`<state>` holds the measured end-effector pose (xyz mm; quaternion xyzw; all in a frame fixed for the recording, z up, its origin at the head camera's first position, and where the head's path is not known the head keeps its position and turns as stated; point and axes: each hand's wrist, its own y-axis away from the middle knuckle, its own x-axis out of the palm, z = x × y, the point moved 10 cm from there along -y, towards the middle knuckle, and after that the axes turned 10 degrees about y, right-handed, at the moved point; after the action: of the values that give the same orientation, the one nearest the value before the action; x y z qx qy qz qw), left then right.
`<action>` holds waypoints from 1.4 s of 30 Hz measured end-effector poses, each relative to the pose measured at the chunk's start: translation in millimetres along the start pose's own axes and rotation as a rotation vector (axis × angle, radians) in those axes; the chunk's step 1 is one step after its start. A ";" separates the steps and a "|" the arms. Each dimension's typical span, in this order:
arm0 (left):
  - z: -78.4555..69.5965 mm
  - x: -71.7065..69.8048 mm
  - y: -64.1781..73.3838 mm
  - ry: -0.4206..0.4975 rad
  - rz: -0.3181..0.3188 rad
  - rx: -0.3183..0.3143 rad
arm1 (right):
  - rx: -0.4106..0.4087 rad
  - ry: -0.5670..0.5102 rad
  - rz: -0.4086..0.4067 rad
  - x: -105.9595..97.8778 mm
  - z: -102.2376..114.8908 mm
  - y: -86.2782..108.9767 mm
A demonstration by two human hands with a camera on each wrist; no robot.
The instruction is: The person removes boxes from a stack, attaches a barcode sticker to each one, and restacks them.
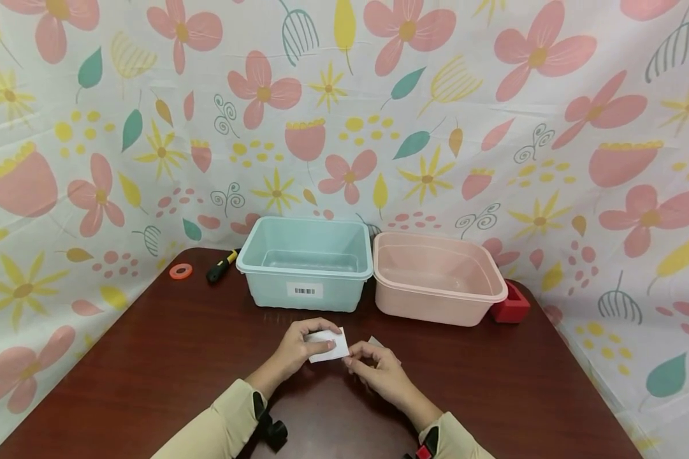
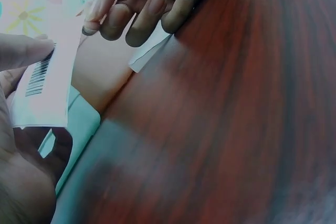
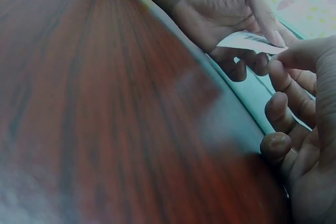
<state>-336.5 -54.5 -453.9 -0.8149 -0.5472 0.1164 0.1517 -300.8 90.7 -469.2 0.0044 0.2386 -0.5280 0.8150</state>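
My left hand (image 1: 289,357) holds a small white barcode label (image 1: 340,345) between the thumb on top and the fingers beneath. Black bars show on the label's face (image 2: 52,98) in the left wrist view. At its right-hand corner, the thumb and index finger of my right hand (image 1: 385,376) pinch together, the other fingers loosely bent. Partly hidden behind the right hand is another piece of white paper (image 1: 375,342). Both hands are over the table in front of a light blue bin (image 1: 298,299), which bears a similar barcode label (image 1: 305,291) on its front.
To the right of the blue bin stands a pink bin (image 1: 436,306), with a red box (image 1: 512,306) beside it. An orange ring like a tape roll (image 1: 180,271) and a black-and-yellow handled tool (image 1: 220,268) lie at the back left of the brown table (image 1: 149,382). A flowered cloth hangs behind.
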 end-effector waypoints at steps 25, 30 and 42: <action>7.5 12.6 0.1 0.029 0.112 -0.104 | -0.105 -0.083 -0.039 -5.7 4.9 0.8; 2.4 20.3 -0.5 -0.056 0.177 -0.036 | -0.119 -0.055 -0.071 -10.1 5.4 -0.1; -12.0 35.1 3.7 -0.097 0.292 0.161 | -0.076 -0.144 -0.025 -5.8 2.4 0.0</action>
<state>-315.9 -24.8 -444.9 -0.8644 -0.4185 0.2198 0.1715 -301.8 95.1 -464.8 -0.0676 0.1994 -0.5277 0.8229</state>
